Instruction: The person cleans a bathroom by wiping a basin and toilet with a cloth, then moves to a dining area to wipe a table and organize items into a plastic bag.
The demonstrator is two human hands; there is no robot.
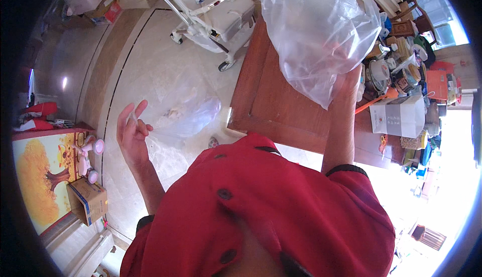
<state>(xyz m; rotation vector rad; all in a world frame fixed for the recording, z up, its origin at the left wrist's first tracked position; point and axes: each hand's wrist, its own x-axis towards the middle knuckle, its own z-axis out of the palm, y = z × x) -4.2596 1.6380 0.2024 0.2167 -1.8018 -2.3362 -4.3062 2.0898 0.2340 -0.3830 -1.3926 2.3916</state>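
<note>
My left hand (134,132) is out to the left above the floor, some fingers raised and others curled. Thin clear plastic is caught between its fingers. From there a crumpled transparent plastic bag (194,117) spreads to the right, its outline hard to make out against the pale tiles. A large cloudy plastic bag (316,32), puffed out, covers my right hand (339,60) above the wooden table. Only a blurred patch of that hand shows through the film, so its fingers and grip are hidden. Whether it is inside or behind the bag I cannot tell.
The reddish-brown wooden table (263,100) bears jars, containers and a white paper bag (397,115) at its right. Beyond my left hand stands a white wheeled high chair (214,9). A cardboard box (88,199) and a pink wheeled toy (88,156) are at the far left.
</note>
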